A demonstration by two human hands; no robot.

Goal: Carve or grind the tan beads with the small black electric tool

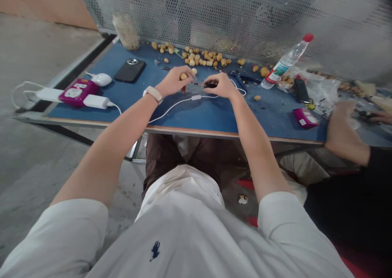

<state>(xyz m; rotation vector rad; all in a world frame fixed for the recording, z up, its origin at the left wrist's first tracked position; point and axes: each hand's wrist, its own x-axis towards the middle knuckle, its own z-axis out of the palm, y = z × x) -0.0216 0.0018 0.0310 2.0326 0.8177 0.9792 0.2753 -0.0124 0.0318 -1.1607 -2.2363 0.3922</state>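
Note:
My left hand, with a pale band on its wrist, pinches a round tan nut-like ball between thumb and fingers. Facing it, my right hand is wrapped round a small black tool whose thin tip points left at the ball. Whether tip and ball touch, I cannot tell. A white cable with an inline piece runs below both hands and loops behind my right hand; its end is hidden. Another pale ball lies just beyond my left fingers.
Many similar balls lie along the mesh panel behind the blue table. Leftward are a phone, a magenta power block and a bag. Rightward are a bottle, a magenta box and a co-worker's arm.

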